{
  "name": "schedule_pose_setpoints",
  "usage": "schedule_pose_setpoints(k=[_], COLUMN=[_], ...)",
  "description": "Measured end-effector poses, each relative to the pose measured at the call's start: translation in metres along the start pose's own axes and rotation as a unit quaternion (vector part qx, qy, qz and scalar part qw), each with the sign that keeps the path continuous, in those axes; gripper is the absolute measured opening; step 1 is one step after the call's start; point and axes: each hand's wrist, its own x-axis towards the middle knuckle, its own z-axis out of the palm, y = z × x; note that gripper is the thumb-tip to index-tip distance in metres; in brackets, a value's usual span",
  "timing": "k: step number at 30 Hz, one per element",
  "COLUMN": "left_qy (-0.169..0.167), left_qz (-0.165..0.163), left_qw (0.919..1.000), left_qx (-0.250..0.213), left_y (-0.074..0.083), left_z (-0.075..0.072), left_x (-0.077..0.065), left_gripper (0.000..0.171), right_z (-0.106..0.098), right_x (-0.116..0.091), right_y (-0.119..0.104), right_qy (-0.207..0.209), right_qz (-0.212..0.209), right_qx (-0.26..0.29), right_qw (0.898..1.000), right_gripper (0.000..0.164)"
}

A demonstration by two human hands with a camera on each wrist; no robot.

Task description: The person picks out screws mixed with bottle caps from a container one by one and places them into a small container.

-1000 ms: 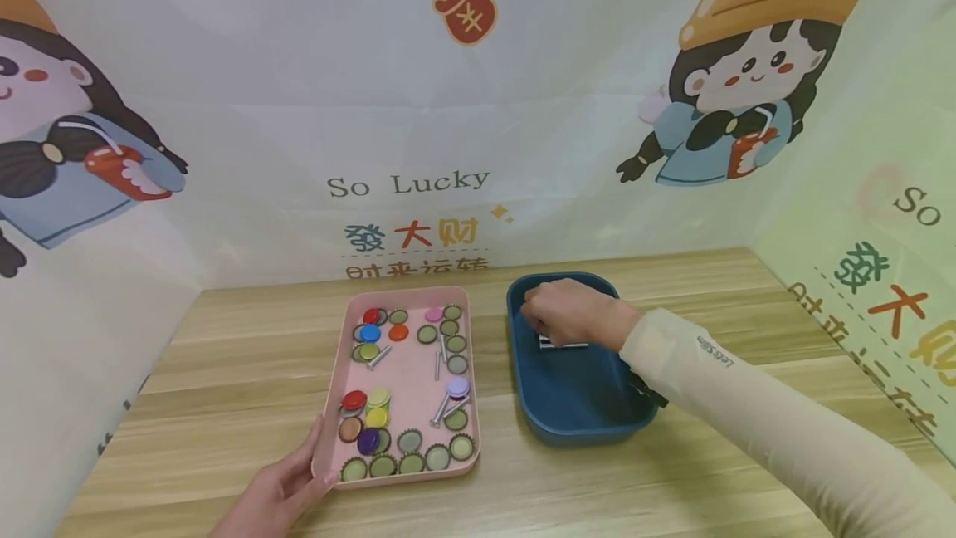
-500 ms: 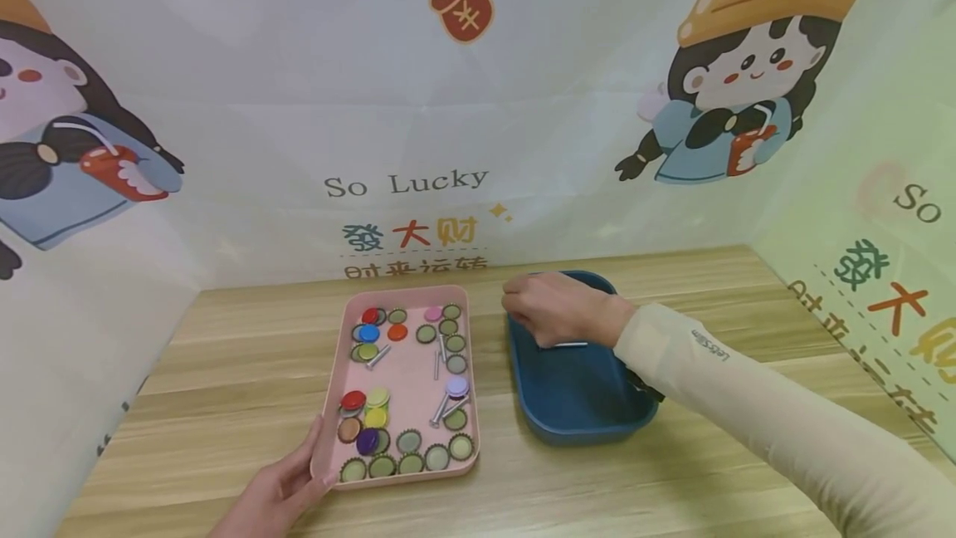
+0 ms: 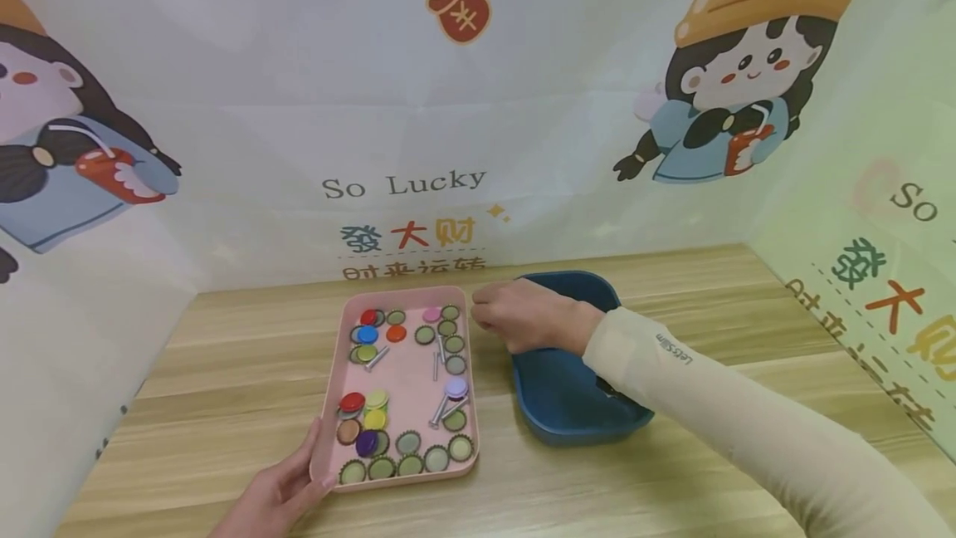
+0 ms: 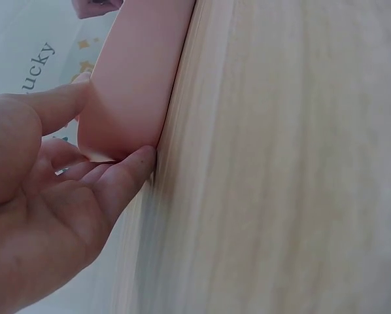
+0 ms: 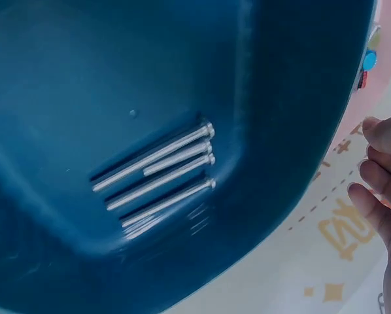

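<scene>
My left hand (image 3: pixel 280 484) grips the near left corner of a pink tray (image 3: pixel 403 484), thumb and fingers around its wall. The left wrist view has the thumb (image 4: pixel 61 104) at the upper rim and the other fingers low around the corner. Bottle caps (image 3: pixel 409 465), some colourful side up, and several metal bolts (image 3: pixel 377 358) lie in the tray. My right hand (image 3: pixel 530 312) hovers over the left edge of a blue bin (image 3: pixel 582 397), beside the tray. Its fingers (image 5: pixel 372 203) are loosely bent, with nothing seen between them. Several bolts (image 5: pixel 163 163) lie side by side inside the bin.
Both containers stand on a wood-grain table (image 3: pixel 239 372). A white printed cloth (image 3: pixel 299 106) closes off the back and the sides. The blue bin's wall (image 5: pixel 306 163) rises between the right hand and the bolts inside.
My right hand has moved left from inside the blue bin to over its left edge, towards the tray. The left hand stays on the tray corner.
</scene>
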Motion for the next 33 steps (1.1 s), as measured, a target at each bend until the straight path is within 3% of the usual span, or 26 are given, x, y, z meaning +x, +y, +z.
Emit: schedule_pose_setpoints(k=[5, 17, 33], left_qy=[0.001, 0.006, -0.001], left_qz=[0.0, -0.005, 0.008], left_qw=[1.0, 0.9999, 1.0], left_qx=[-0.006, -0.008, -0.002], left_y=[0.001, 0.001, -0.001], left_z=[0.0, 0.001, 0.001], left_x=[0.0, 0.0, 0.001], left_gripper=[0.086, 0.086, 0.084], right_z=[0.003, 0.003, 0.009], right_x=[0.008, 0.026, 0.051], right_y=[-0.004, -0.013, -0.026], right_qy=[0.009, -0.049, -0.084], right_qz=[-0.019, 0.009, 0.037], right_qx=[-0.002, -0.011, -0.033], right_qw=[1.0, 0.999, 0.995], right_gripper=[0.024, 0.006, 0.012])
